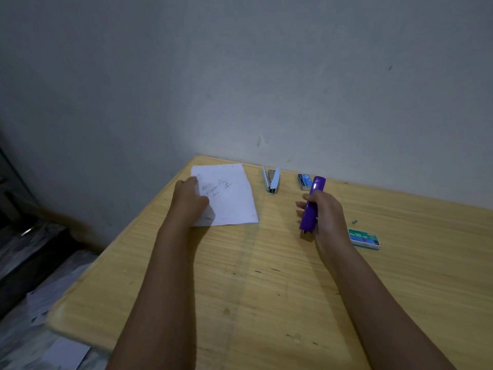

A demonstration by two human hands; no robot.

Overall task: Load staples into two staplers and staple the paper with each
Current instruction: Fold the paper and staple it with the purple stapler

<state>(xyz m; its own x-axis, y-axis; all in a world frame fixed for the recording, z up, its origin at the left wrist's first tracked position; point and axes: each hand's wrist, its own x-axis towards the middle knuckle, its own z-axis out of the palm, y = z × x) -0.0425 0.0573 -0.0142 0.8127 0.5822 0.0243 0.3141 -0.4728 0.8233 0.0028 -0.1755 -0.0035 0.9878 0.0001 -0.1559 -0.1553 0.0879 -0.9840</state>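
A white sheet of paper (229, 196) with faint handwriting lies near the far left corner of the wooden table (253, 289). My left hand (188, 198) rests on its left edge, fingers curled over the paper. My right hand (324, 212) grips a purple stapler (313, 202), held just above the table with its long side pointing away from me. A light-blue stapler (271, 180) lies by the wall with its top swung apart. A blue staple box (304, 181) sits behind the purple stapler. A green staple box (364, 238) lies right of my right hand.
A small dark metal bit (354, 222) lies on the table above the green box. The grey wall (266, 89) runs along the table's far edge. Left of the table the floor drops away, with loose papers (64, 353) on it.
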